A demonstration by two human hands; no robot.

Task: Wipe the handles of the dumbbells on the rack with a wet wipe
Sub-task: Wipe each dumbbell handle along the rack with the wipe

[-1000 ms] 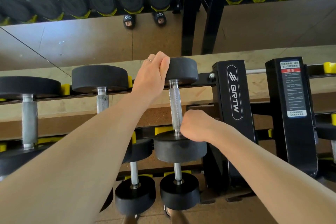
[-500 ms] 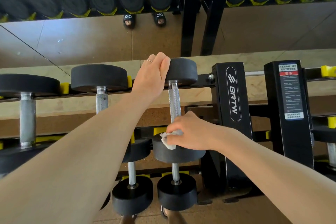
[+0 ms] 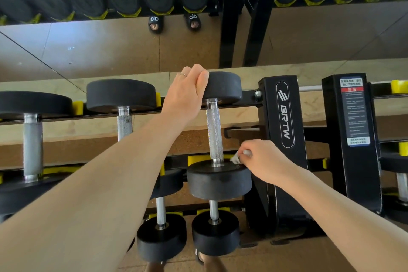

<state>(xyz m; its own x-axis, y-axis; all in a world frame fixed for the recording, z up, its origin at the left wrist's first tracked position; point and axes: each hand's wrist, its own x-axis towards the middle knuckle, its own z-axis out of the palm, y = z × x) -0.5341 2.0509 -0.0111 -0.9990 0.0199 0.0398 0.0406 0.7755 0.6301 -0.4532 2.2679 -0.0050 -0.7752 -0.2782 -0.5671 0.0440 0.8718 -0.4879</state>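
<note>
Right hand [image 3: 265, 161] has slid off the handle [image 3: 214, 132] since half a second ago and now sits just right of it, fingers pinched shut on the crumpled wet wipe [image 3: 235, 158] above the dumbbell's near head [image 3: 218, 180]. Left hand [image 3: 187, 93] hasn't budged, curled over the far head [image 3: 223, 87], I'd guess to stop the dumbbell rolling while it gets rubbed. As for holders, the rack [image 3: 284, 117] cradles this dumbbell just left of its BRTW post, more dumbbells further left and below.
</note>
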